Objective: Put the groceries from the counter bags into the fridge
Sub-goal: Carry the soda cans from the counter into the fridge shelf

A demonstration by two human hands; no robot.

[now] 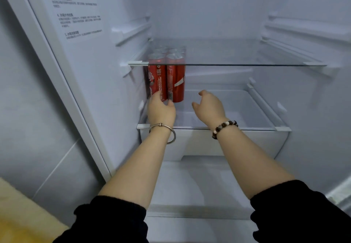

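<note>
Two black sleeves (110, 222) are seen nearest, with bare forearms stretched into the open white fridge (313, 94). A silver metal bangle (171, 137) is worn on the left wrist and a brown-and-white beaded bracelet (225, 127) on the right. Beyond them, the left hand (161, 108) is laid against the lower front of the nearest of the tall slim red soda cans (175, 83), thumb spread; no wrap around the can is seen. The right hand (209, 106) is held apart to the right, loosely curled on nothing and clear of the cans. The cans are stood upright in a tight cluster on the lower clear glass shelf (247, 128), in its left corner against the fridge wall, under the upper glass shelf (237, 65). If full, they are judged fairly heavy, stiff-walled, smooth and possibly slick. Being tall and narrow, they are easily toppled, so they are best pushed low down or gripped round the middle of the body.
</note>
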